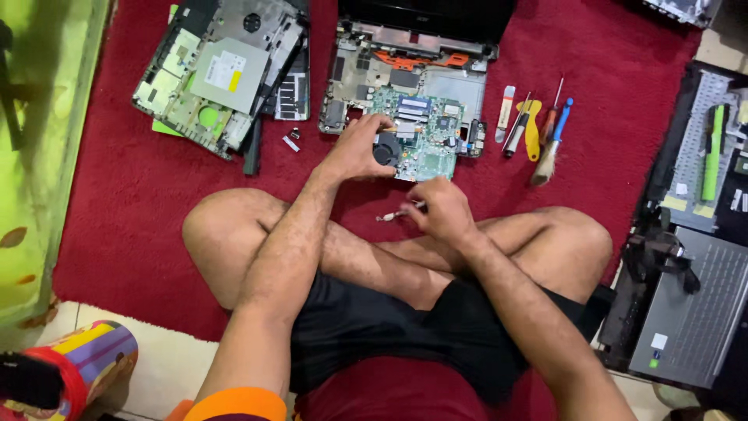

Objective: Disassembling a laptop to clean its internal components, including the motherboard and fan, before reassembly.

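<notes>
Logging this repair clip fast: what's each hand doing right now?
Left hand: closed on the green circuit board, by its fan.
Right hand: closed, pinching a small white part.

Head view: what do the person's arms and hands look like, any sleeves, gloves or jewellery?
Both arms are bare and hairy from upper arm to wrist. The left hand and right hand wear no gloves, and no rings or watch show. An orange sleeve hem edges the left upper arm; no sleeve shows on the right. The fingers are uncovered.
</notes>
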